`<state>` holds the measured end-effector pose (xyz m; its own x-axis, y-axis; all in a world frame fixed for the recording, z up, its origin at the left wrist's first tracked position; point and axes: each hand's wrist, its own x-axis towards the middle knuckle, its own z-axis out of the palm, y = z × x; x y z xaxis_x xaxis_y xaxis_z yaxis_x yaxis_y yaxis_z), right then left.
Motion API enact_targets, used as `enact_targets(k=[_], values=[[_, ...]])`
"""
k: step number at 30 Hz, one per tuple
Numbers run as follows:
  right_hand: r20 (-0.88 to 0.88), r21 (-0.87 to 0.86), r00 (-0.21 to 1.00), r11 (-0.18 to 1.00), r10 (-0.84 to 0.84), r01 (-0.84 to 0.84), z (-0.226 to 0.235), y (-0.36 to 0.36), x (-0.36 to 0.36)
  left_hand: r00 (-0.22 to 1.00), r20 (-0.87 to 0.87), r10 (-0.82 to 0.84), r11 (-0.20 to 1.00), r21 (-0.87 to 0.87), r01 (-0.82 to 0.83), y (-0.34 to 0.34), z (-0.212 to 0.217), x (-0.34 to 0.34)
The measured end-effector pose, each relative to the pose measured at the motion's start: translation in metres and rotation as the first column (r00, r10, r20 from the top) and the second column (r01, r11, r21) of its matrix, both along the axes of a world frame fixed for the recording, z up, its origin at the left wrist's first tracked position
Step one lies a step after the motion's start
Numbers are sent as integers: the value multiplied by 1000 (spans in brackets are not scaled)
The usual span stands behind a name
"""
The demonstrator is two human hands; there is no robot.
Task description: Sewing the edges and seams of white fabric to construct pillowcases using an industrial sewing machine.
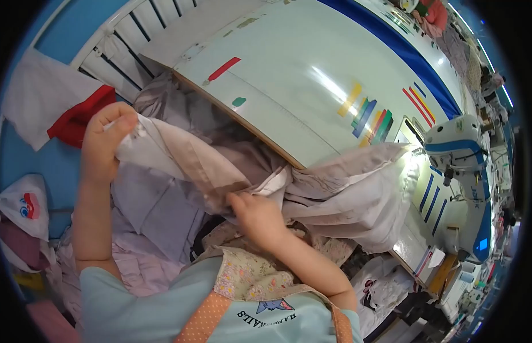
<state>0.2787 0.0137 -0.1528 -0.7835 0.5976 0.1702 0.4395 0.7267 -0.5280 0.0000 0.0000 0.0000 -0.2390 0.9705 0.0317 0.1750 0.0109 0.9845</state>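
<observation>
A long piece of pale grey-pink fabric stretches between my two hands over my lap. My left hand is raised at the left and pinches one end of it. Closed on a fold of the same fabric, my right hand sits lower, in front of my chest. From there the fabric bunches to the right, over the table edge and up to the lit needle area of a white and blue sewing machine. My fingertips are partly hidden by the folds.
The white sewing table has coloured tape strips on its top. Lavender fabric heaps below its near edge. A white slatted rail stands behind at left, near a red and white cloth. A white plastic bag hangs far left.
</observation>
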Motion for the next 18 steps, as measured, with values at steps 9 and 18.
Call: enact_targets(k=[9,18], values=[[-153,-717,953,693,-261,75,34,22,50,327,-945,10,970,-70,-232,-16,-91,-112],[-147,-759,928,640,-341,115,49,22,72,749,-423,-510,800,86,593,-6,-114,98]])
